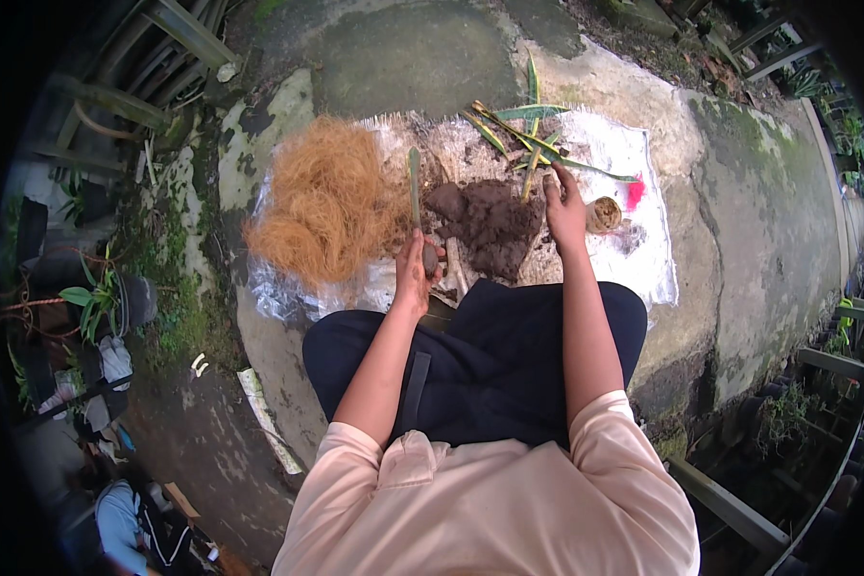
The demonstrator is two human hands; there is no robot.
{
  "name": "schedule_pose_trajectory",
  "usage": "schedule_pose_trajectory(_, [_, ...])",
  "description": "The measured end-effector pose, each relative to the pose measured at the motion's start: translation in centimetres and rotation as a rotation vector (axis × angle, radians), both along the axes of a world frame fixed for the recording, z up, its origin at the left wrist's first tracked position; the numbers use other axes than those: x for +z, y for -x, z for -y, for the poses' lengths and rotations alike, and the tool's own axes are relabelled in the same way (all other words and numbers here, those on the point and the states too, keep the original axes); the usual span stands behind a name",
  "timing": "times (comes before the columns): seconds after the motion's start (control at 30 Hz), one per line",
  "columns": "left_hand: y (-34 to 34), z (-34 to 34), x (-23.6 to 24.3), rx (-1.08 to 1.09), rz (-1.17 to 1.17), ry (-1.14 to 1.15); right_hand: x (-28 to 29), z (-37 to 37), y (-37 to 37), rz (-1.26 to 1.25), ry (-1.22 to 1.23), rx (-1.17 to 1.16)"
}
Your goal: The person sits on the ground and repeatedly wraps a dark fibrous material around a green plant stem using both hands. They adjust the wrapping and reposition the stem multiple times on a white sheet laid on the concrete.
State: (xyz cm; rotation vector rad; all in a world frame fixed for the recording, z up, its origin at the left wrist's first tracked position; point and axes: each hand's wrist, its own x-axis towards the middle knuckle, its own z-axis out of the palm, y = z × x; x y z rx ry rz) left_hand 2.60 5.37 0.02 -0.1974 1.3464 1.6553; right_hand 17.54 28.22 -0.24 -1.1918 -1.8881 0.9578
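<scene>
My left hand (414, 274) is closed round the base of a green snake plant leaf (415, 187), which stands up from my fingers. A dark lump of soil (430, 257) shows at the same fingers. My right hand (565, 209) reaches out just below a pile of snake plant leaves (523, 134), with soil-smeared fingers apart and nothing seen between them. Between my hands a heap of dark wet soil (490, 226) lies on a white woven sack (658, 259). Just right of my right hand is a round brownish pot or roll (603, 215).
A large mound of orange-brown fibre (326, 206) covers the sack's left side. A small red piece (635, 195) lies on the right. Mossy concrete (758, 230) surrounds the sack. A potted plant (101, 298) stands far left, and a person in blue (120, 523) is at the lower left.
</scene>
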Motion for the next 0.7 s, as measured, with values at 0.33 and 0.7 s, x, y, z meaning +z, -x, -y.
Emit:
schedule_pose_trajectory(0.33, [0.1,-0.7,0.7,-0.038,-0.058,-0.014,1.1,5.4,2.0,0.786,-0.319,0.572])
schedule_pose_trajectory(0.7, [0.6,-0.5,0.0,-0.017,-0.001,0.007,-0.4,6.5,2.0,1.076,-0.47,0.753])
